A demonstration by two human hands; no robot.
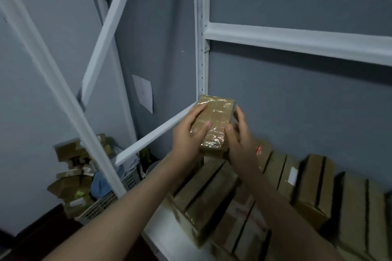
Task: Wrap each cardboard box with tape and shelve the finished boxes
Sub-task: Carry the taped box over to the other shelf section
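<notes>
A small cardboard box (214, 121) wrapped in shiny clear tape is held up over the shelf, near the white upright post. My left hand (187, 133) grips its left side, thumb on top. My right hand (239, 133) grips its right side, thumb on the top face. Below it, several taped cardboard boxes (205, 193) stand in rows on the white shelf board (167, 237).
The white metal shelf frame has an upright post (200, 34), a crossbeam (297, 40) above and a side rail (152, 135). A grey wall lies behind. On the floor at left, a pile of boxes (72, 171) sits by a plastic basket (106, 201).
</notes>
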